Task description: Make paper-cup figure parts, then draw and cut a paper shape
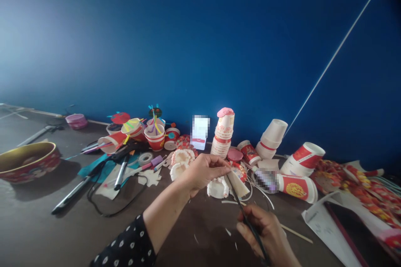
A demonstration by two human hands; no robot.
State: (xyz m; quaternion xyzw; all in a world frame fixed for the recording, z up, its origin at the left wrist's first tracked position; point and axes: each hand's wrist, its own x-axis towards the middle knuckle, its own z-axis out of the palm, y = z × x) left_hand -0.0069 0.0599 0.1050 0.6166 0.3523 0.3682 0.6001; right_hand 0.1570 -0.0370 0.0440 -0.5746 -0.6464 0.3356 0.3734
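Observation:
My left hand (206, 172) pinches a pale piece of paper or card (240, 184) by its upper corner, a little above the table. Wrapped around the handles of dark scissors (238, 201), my right hand (265, 227) is low and to the right. The scissors point up and away, with their blades along the left side of the piece. Whether the blades are apart is hard to see. Just behind, a white cut paper-cup piece with curled strips (216, 190) lies on the table.
Stacked paper cups (223, 133), a propped-up phone (199, 133) and a roll of tape (145, 158) stand or lie behind. To the left are a glue gun with a cord (78, 190) and a red bowl (31, 167). At right, a dark phone (354, 231) rests on white paper.

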